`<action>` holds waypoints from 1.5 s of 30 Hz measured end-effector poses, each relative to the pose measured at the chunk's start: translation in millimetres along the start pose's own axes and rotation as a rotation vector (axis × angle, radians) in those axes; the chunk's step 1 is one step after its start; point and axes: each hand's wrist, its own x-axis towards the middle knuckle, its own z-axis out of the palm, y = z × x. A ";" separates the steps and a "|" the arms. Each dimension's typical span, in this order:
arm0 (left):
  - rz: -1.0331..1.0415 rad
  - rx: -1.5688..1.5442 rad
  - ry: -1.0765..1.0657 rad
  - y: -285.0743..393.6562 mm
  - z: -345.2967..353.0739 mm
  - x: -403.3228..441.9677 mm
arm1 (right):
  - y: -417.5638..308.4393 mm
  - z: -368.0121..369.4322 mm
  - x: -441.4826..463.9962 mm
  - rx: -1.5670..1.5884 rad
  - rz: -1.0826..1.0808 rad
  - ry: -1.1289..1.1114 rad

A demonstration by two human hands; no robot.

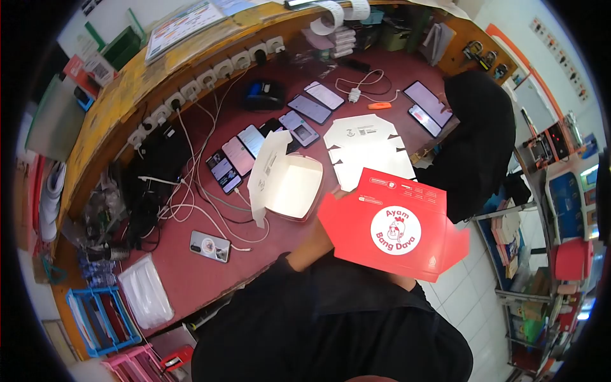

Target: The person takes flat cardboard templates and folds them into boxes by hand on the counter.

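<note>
by the counter (159, 242) edge, our flat red box (410, 191) looks light, stiff, easily creased: pinch its borders! left hand (323, 230), right hand (405, 282) partly hidden; finger grip, we can't tell.

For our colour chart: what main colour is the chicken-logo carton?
The carton is red; head view.

Left of my grip (324, 230) and beyond it, I see a dark red desk (203, 286), backed by a worn wooden ledge (103, 124) curving along its far side. Right of the grip, and lower, I make out a white tiled floor (474, 286), then shelves (519, 294). Farther right and ahead stands a pale wall (522, 70).
</note>
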 end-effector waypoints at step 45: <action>-0.751 0.765 0.637 -25.8 -199.9 -218.4 | 19.2 126.7 175.5 -0.416 0.030 -0.151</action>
